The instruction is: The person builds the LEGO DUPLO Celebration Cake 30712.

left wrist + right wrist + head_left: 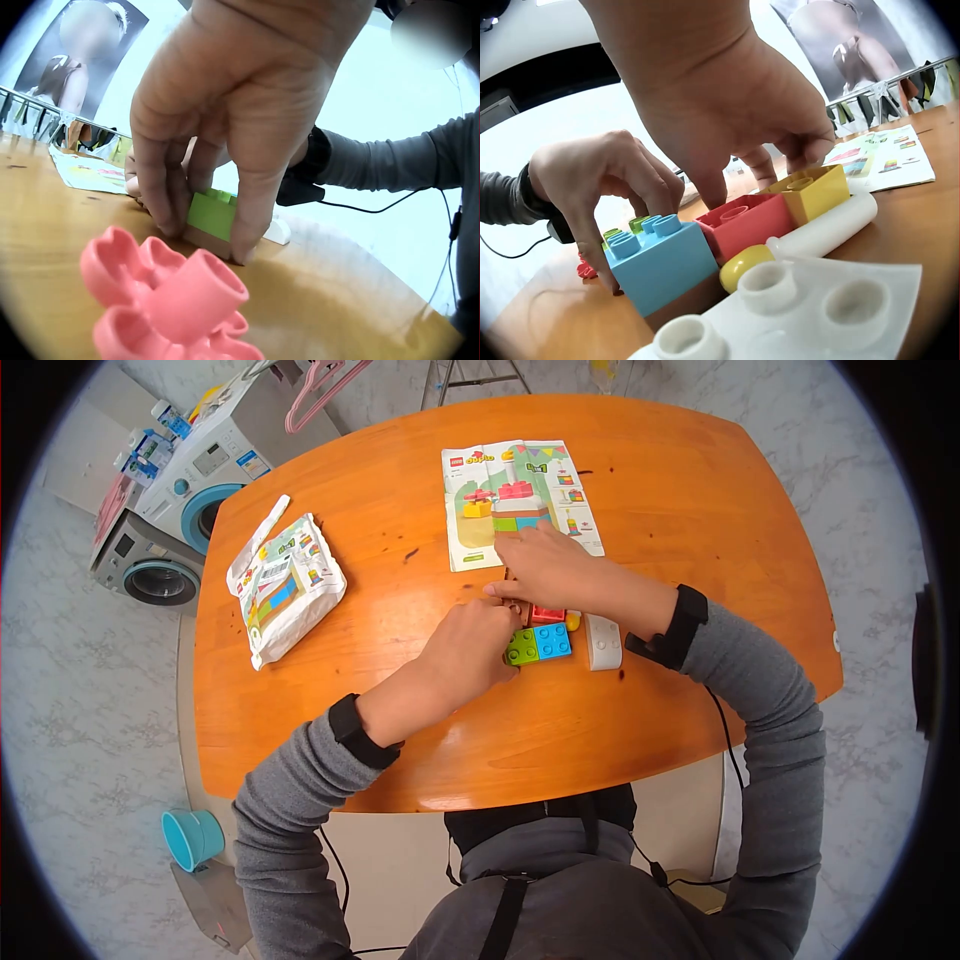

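My left hand (pixel 465 650) grips the green end of a low block stack, thumb on one side of the green brick (pixel 212 216) and fingers on the other. A blue brick (pixel 662 259) sits beside the green one, over a brown layer (pixel 686 301). Just beyond, my right hand (pixel 560 570) reaches over a red brick (pixel 748 225) and a yellow brick (pixel 817 196). A brown piece (pixel 511 574) shows between its thumb and fingers; I cannot tell whether they pinch it. A pink flower-shaped piece (pixel 187 300) lies near the left hand.
A white curved brick (pixel 604 643) and a white stick with a yellow tip (pixel 746 268) lie right of the stack. The printed instruction sheet (pixel 470 540) lies behind the hands. An opened white packet (pixel 290 595) is on the table's left side.
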